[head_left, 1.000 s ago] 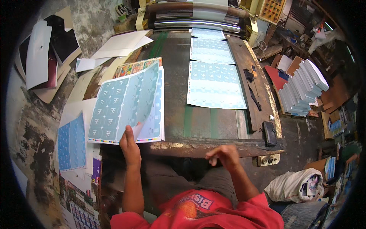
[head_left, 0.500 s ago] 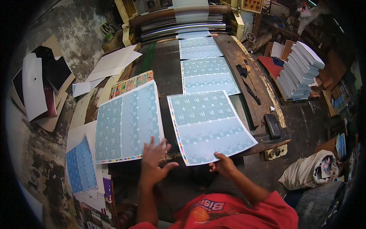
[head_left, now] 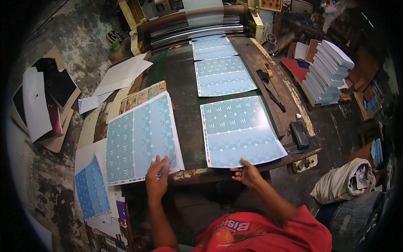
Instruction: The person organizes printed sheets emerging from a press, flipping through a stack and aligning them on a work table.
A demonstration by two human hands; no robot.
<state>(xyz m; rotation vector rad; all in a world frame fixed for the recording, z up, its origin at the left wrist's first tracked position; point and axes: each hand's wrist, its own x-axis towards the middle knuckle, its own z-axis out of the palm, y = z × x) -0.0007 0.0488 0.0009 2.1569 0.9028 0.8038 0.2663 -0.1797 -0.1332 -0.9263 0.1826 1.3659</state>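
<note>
My right hand (head_left: 249,174) pinches the near edge of a printed blue sheet (head_left: 241,133), thumb on top and fingers beneath. The sheet has a white margin and a colour bar along its left side. Its far part is over the dark table, while its near edge bows slightly at the table's front. My left hand (head_left: 158,175) is at the lower right corner of a stack of similar printed sheets (head_left: 140,138), fingers apart; whether it touches the stack is unclear. Farther up the table lie another printed sheet (head_left: 224,76) and one more (head_left: 212,48) near the rollers.
Metal rollers (head_left: 201,33) span the table's far end. A dark pouch (head_left: 299,134) and black strap (head_left: 275,98) lie along the right side. White sheets (head_left: 119,75) rest at left. A tall paper pile (head_left: 327,73) and a white sack (head_left: 344,180) stand at right.
The sheet in my right hand has moved right and straightened. My left hand has shifted slightly left, toward the stack's corner. Sheets by the rollers have advanced a little.
</note>
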